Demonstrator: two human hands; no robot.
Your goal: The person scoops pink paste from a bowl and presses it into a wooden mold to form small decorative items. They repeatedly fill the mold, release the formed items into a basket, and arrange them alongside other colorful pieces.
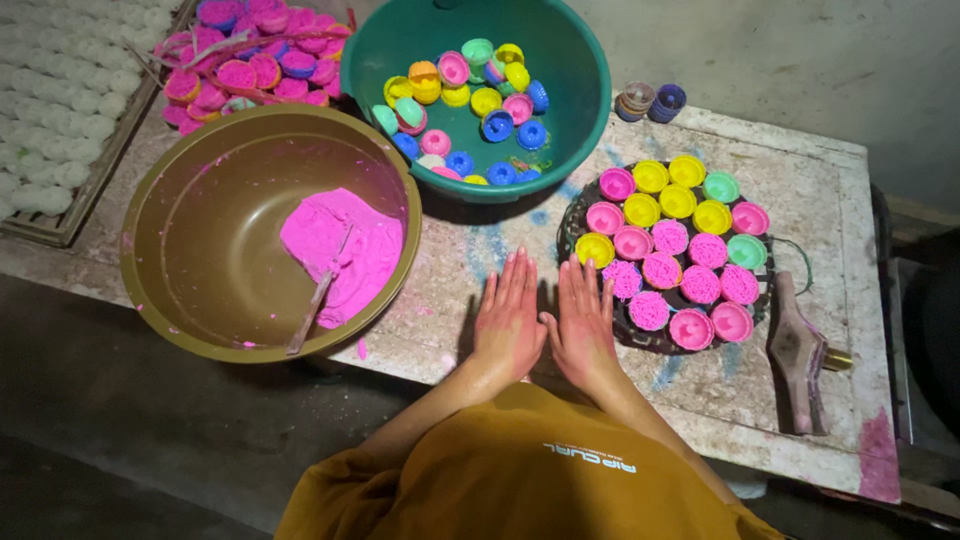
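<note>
left hand [508,318] + right hand [583,322] lying flat, open, holding nothing on worn white surface [800,190] | nearest round dark tray [572,215] of small pink moulded powder cakes [650,311] | probably crumbly, light; lifting by tray rim looking safest

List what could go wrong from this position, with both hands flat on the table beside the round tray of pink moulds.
1. The right hand lies against the round tray; a nudge could possibly shift it and crumble the pink powder cakes.
2. The brown bowl overhangs the table edge with pink powder inside; a bump from the left hand might tip it.
3. Both hands look dusted pink and may smear anything touched.
</note>
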